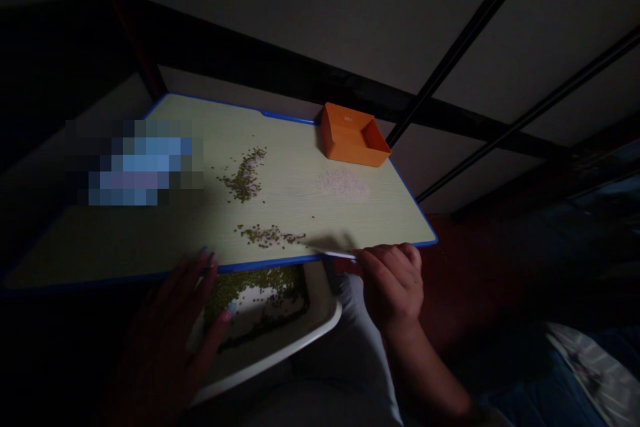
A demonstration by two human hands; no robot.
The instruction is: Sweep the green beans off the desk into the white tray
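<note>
My right hand (395, 283) is closed round a thin, pale, flat tool (340, 254) at the front edge of the table (175, 233). The tool's tip points left, close to a loose strip of small green beans (267, 235) mixed with pale grains. Farther back lies a second scatter of green beans (245, 180), also with pale grains among them. On the right is a thin patch of pinkish-white grains (344, 185). My left hand (175, 320) has its fingers apart, by the table's edge and partly over a white tub (325, 310) that contains more green beans.
An orange open box (353, 137) stands at the table's back right corner. A blurred-out bluish object (143, 170) is at the left. A panelled wall (300, 13) rises behind the table. Below, my legs (360, 340) are beside the tub. The surroundings are dim.
</note>
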